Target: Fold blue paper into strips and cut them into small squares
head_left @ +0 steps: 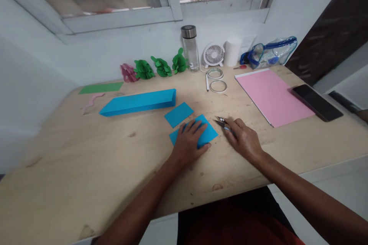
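Observation:
My left hand (189, 139) lies flat with fingers spread on a blue paper piece (210, 133), pressing it to the table. Part of that paper is hidden under the palm. Just beyond my fingers rests another blue paper rectangle (178, 114). To the right, my right hand (241, 136) is closed around small thread snips (222, 123), whose two pointed blades stand apart and point left toward the blue paper. A long folded blue paper strip (138, 101) sits farther back on the left.
Green paper turtles (162, 67), a pink paper figure (128, 72), a glass bottle (191, 51), a small fan (214, 54) and tape rolls (218, 86) line the back. On the right are pink sheets (273, 95), a phone (317, 101) and a clear pouch (273, 53).

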{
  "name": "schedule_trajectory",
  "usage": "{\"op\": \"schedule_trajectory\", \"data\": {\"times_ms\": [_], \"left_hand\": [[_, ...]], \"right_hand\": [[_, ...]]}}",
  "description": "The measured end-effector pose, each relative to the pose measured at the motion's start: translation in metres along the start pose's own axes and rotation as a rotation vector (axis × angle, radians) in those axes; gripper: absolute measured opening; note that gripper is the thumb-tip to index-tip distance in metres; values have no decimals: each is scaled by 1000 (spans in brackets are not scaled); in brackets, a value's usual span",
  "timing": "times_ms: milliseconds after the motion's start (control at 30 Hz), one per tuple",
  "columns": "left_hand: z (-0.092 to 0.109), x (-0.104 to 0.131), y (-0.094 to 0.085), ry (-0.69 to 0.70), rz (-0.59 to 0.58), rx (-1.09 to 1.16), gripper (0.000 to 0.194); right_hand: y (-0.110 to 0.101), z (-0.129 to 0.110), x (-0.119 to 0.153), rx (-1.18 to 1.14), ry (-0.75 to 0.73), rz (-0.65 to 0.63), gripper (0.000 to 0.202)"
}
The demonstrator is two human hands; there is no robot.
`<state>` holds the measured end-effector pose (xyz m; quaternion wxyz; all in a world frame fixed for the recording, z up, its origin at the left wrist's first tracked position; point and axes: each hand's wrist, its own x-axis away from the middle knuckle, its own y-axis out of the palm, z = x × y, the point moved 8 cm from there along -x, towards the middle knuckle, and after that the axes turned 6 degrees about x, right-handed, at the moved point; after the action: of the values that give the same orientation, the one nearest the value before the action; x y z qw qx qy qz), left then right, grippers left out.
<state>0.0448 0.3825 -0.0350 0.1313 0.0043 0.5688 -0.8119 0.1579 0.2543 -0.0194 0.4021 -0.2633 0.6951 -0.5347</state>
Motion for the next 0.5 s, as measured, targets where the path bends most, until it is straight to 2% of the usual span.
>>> {"op": "schedule_trajectory", "data": {"times_ms": [167, 267, 367, 500], "left_hand": [[6, 1, -14, 49, 16, 5, 39], [3, 2, -22, -5, 58, 149, 25], [-5, 2, -28, -96, 126, 267, 26], [-16, 4, -33, -194, 227, 306, 32]], "right_hand": [[-3, 0, 8, -88, 1, 5, 41], [-6, -3, 12, -179, -3, -2, 41], [-10, -6, 16, -244, -15, 2, 41], [-11, -11, 21, -217, -47, -12, 42]]}}
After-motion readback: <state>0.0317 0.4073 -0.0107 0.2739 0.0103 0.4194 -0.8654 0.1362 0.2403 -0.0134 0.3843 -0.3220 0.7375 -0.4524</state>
